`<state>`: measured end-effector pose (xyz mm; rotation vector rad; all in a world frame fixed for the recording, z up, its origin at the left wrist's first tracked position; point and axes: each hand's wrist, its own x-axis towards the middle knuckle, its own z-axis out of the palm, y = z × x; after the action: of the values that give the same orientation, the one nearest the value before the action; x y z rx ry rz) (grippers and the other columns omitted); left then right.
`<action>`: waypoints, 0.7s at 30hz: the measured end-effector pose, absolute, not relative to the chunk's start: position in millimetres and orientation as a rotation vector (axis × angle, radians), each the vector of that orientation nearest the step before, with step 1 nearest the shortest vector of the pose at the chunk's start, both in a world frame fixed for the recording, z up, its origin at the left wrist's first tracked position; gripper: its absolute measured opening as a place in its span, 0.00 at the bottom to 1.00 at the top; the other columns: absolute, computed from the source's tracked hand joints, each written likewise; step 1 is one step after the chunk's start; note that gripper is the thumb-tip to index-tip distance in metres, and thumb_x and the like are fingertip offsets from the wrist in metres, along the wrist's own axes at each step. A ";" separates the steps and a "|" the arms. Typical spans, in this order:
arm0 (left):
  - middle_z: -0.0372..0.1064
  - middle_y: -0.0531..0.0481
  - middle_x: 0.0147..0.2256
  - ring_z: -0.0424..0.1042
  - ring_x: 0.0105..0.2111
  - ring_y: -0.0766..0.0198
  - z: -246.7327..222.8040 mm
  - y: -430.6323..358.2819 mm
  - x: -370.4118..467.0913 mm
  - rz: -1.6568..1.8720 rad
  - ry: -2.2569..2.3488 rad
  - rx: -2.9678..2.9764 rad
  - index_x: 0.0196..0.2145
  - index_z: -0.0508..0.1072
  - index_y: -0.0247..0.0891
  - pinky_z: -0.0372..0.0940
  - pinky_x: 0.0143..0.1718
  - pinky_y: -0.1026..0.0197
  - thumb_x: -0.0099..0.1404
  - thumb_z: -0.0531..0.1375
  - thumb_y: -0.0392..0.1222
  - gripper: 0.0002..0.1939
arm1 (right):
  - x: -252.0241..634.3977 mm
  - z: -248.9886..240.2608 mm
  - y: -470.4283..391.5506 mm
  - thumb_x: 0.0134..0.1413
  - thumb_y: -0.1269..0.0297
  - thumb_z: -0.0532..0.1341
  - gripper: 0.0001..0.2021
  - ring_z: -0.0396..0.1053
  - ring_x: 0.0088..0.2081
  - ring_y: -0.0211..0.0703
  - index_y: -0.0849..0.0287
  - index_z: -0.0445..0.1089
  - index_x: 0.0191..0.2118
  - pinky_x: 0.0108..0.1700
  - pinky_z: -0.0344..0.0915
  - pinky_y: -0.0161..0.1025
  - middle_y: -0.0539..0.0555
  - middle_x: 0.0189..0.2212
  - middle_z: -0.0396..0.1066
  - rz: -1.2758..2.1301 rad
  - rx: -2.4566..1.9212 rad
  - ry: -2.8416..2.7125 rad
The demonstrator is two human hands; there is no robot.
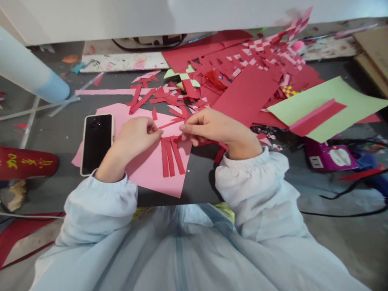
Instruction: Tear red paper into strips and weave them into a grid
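A narrow red paper strip (171, 123) runs between my two hands, just above a pink paper sheet (145, 169). My left hand (136, 133) is closed, thumb and finger pinched at the strip's left end. My right hand (209, 127) pinches near the strip's other end, its lower fingers curled; the exact grip is partly hidden. Several red paper strips (172, 157) lie side by side on the pink sheet below my fingers, their upper ends close together. A phone with a dark screen (97, 143) rests on the sheet's left side, by my left wrist.
Red and pink scraps (163, 95) are heaped behind my hands. Large red sheets (245, 95) and a pale green sheet (330, 105) lie to the right, near a purple box (330, 155). On the left stand a white-and-blue bottle (36, 72) and a red cylinder (27, 163).
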<state>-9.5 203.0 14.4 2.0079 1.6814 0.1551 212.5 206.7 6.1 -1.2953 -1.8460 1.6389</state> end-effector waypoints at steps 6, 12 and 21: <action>0.75 0.43 0.36 0.73 0.40 0.49 6.8 207.2 -18.8 0.213 2.021 2.135 0.34 0.76 0.39 0.66 0.44 0.50 0.65 0.55 0.43 0.10 | 207.9 1.8 206.7 0.56 0.46 0.65 0.23 0.57 0.18 0.30 0.60 0.69 0.20 0.26 0.54 0.35 0.47 0.13 0.64 1.268 -1.358 -1.689; 0.69 0.38 0.53 0.63 0.57 0.43 -5.6 214.3 -23.8 0.184 2.028 2.296 0.44 0.76 0.36 0.60 0.59 0.44 0.68 0.53 0.42 0.15 | 202.3 -2.9 205.8 0.53 0.39 0.65 0.26 0.58 0.19 0.32 0.59 0.70 0.21 0.28 0.55 0.37 0.48 0.15 0.65 1.242 -1.355 -1.708; 0.71 0.36 0.48 0.65 0.55 0.41 -18.1 214.5 -26.4 0.237 1.977 2.357 0.45 0.76 0.35 0.61 0.57 0.42 0.66 0.53 0.43 0.16 | 197.8 -6.0 204.8 0.54 0.40 0.63 0.25 0.62 0.22 0.35 0.60 0.73 0.25 0.31 0.59 0.37 0.48 0.16 0.65 1.270 -1.328 -1.785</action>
<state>-26.4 214.5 -18.1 2.3574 1.9771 0.2369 197.8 204.8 -6.0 -1.3285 -1.7845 1.2696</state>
